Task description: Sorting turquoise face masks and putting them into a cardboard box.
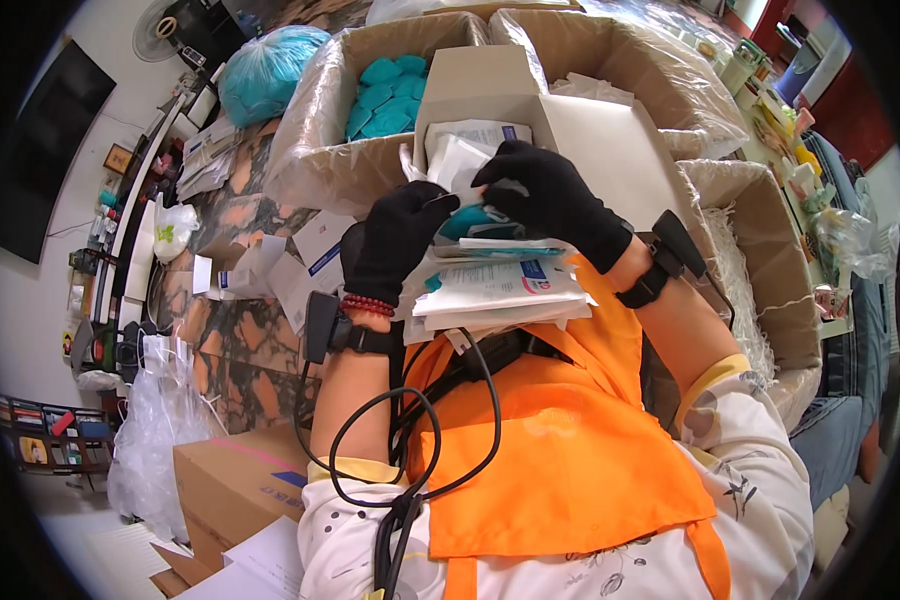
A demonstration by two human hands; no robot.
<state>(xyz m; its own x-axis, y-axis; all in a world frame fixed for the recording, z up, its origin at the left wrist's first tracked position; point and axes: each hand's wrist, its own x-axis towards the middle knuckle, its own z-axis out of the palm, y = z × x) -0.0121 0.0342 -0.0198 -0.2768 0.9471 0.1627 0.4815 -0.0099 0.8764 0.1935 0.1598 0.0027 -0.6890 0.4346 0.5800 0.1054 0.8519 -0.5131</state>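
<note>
Both my hands wear black gloves and meet over a stack of flat white printed packets (505, 287) in front of my orange apron. My left hand (402, 232) is closed, its thumb and finger pinching the lower edge of a thin white pouch (458, 165). My right hand (558, 195) curls its fingertips on the pouch's right side, closed on it too. Just beneath the hands lies a folded teal item (473, 222), partly hidden by my right hand. Behind the pouch an open white carton (478, 85) with raised flaps holds more white packets (485, 132).
Plastic-lined cardboard boxes stand beyond: one box (315, 160) holds teal pieces (388, 97), another box (625, 50) pale packets. At right, a box (760, 215) contains white stringy material. Opened white cartons (255, 268) lie left on the floor. A black cable (495, 400) loops before my apron.
</note>
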